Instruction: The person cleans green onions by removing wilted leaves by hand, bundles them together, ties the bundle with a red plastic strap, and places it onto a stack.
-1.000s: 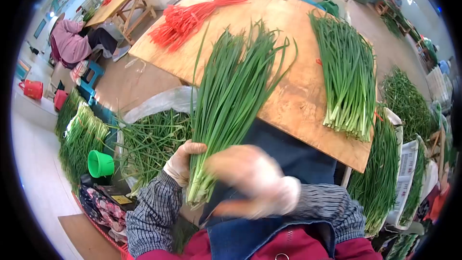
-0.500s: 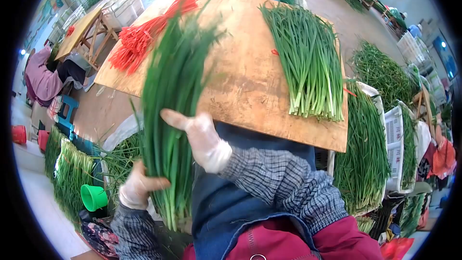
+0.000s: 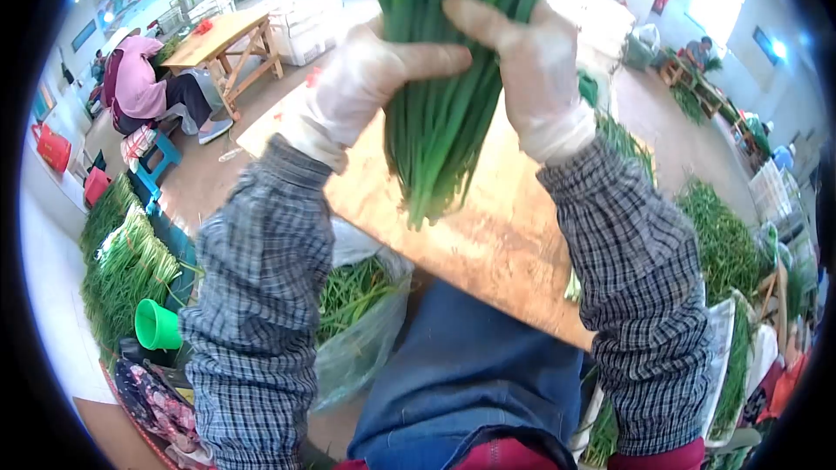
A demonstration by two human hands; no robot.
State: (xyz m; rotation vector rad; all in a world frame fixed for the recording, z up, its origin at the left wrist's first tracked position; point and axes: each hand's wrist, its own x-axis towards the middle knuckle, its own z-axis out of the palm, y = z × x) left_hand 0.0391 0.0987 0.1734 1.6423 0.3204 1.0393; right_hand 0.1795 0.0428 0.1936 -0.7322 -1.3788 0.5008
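**Holding It From Both Sides, Over the Wood!**

The wooden table [image 3: 522,244] is spreading out in front, and a clear plastic bag [image 3: 370,365] of loose greens [image 3: 353,292] is sitting just beside its near edge — probably for easy reach. Up over the tabletop, a thick green bunch [image 3: 440,122] is hanging upright, its top running out of view. The left hand [image 3: 357,78] and right hand [image 3: 544,65] are gripping it from opposite sides, thumbs [image 3: 431,61] lying across the front, likely keeping it together; the fingers behind are hiding from me. And its look — deep green is paling toward slightly uneven stem ends [image 3: 425,207].
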